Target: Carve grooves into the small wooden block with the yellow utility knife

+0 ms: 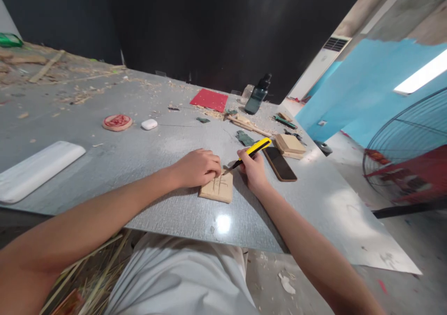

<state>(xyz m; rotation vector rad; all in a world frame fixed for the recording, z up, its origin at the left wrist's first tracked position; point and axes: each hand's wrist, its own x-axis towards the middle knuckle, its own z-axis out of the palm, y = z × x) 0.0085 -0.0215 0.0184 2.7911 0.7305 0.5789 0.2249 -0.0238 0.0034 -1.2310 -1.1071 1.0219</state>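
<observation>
A small square wooden block lies flat on the grey tabletop in front of me, with dark lines marked or cut on its upper face. My left hand presses on its far left corner, fingers curled together and gripping the edge. In my right hand is a yellow and black utility knife, held like a pen and tilted. Its blade tip meets the block's top near the far edge, close to my left fingertips. Just right of that hand lies a dark phone.
Stacked wooden blocks sit beyond the phone. Wood shavings, a red sheet, a dark dropper bottle and a green-handled tool lie farther back. Leftward are a round carved piece, a white case and a long white object.
</observation>
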